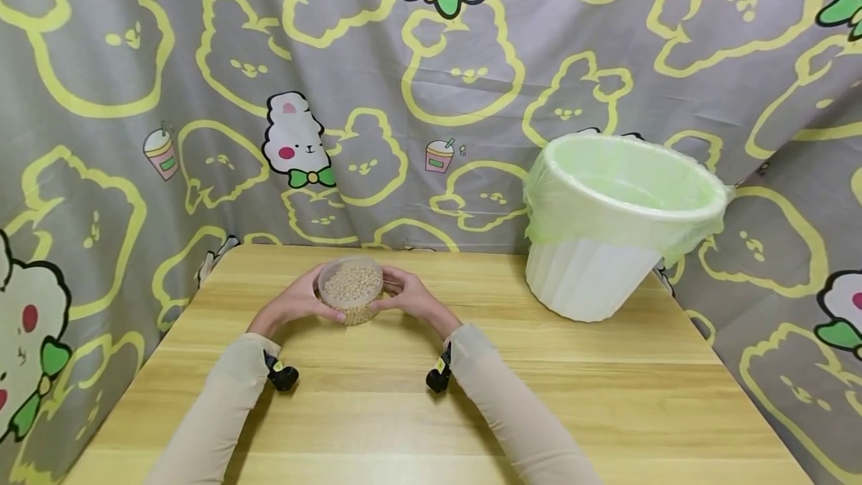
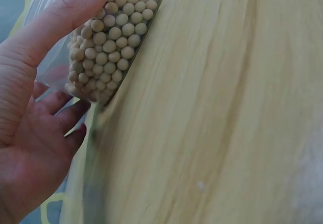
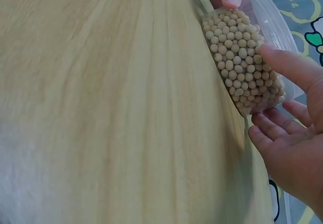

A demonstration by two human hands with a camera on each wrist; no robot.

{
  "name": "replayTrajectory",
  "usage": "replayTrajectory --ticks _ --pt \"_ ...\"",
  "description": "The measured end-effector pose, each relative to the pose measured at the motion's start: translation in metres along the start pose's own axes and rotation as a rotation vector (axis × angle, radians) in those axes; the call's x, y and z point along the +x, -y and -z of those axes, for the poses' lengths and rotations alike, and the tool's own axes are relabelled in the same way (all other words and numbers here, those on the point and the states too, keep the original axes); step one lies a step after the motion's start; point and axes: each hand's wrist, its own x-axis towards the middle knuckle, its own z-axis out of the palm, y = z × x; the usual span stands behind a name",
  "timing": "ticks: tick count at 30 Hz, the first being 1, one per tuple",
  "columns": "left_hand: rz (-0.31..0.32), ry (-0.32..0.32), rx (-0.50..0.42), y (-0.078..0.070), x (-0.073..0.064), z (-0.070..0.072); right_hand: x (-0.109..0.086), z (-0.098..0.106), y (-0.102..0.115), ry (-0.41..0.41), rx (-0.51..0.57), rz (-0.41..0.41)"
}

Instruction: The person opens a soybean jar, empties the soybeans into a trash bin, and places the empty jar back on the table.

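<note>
A round clear plastic tub (image 1: 361, 312), filled partway with small beige beans (image 1: 352, 283) that look like soybeans, is held near the table's far edge. My left hand (image 1: 298, 301) grips its left side, thumb toward the front and fingers around the back. From the other side my right hand (image 1: 414, 299) grips it in the same way. The wrist views show the beans (image 2: 113, 45) packed against the lower wall, with clear wall above them. In the right wrist view the right thumb lies on the tub's wall (image 3: 267, 22). Whether the tub's base touches the table cannot be told.
A white ribbed bin (image 1: 579, 275) with a light green liner bag (image 1: 566, 208) stands at the table's back right. Behind the wooden table (image 1: 377, 425) hangs a grey curtain (image 1: 377, 81) with cartoon prints. Black wrist cameras (image 1: 283, 376) sit at both cuffs.
</note>
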Motion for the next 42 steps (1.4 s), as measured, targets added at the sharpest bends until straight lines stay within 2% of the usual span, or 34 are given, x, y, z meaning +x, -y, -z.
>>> replayTrajectory --ticks 8,12,20,25,29,35,42 --pt "0.000 -0.053 0.005 0.000 0.003 -0.009 -0.004 0.005 0.002 -0.032 0.000 -0.022" --pt "0.002 -0.075 0.001 -0.008 0.006 -0.014 -0.007 0.013 0.004 -0.053 -0.003 -0.025" --pt "-0.080 -0.125 -0.031 -0.043 0.019 -0.030 -0.022 0.042 0.020 -0.087 0.000 0.057" --pt "-0.154 -0.174 -0.079 -0.070 0.028 -0.049 -0.044 0.062 0.039 -0.096 -0.010 0.107" --pt "-0.223 -0.186 -0.135 -0.092 0.036 -0.066 -0.063 0.079 0.055 -0.107 -0.049 0.160" --pt "-0.299 -0.153 -0.243 -0.122 0.050 -0.090 -0.091 0.098 0.077 -0.137 -0.077 0.242" --pt "-0.326 -0.086 -0.305 -0.150 0.062 -0.108 -0.111 0.114 0.087 -0.179 -0.048 0.308"
